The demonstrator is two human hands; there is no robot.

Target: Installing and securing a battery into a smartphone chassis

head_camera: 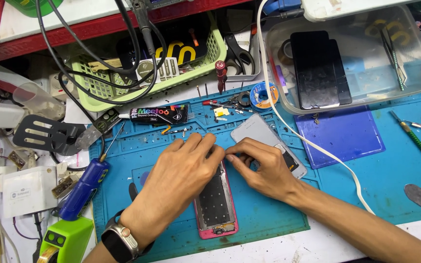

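While both hands (186, 168) (259, 168) pinch its top, the pink phone (215, 204) lies lengthwise toward the person.

Phone repair workshop, blue mat (366, 180) across the desk; opened pink phone (215, 204), screwdriver (81, 187), tweezers (391, 51), solder spool (263, 95), glue tube (157, 115); cables, chargers at the left edge

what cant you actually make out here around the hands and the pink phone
Head view only:
- Top end of the pink phone frame: covered by the left hand and right hand.
- What the fingertips pinch where they meet: too small, hidden by the fingers.
- Grey phone panel: lower part behind the right hand.
- Green device: cut off by the bottom edge.
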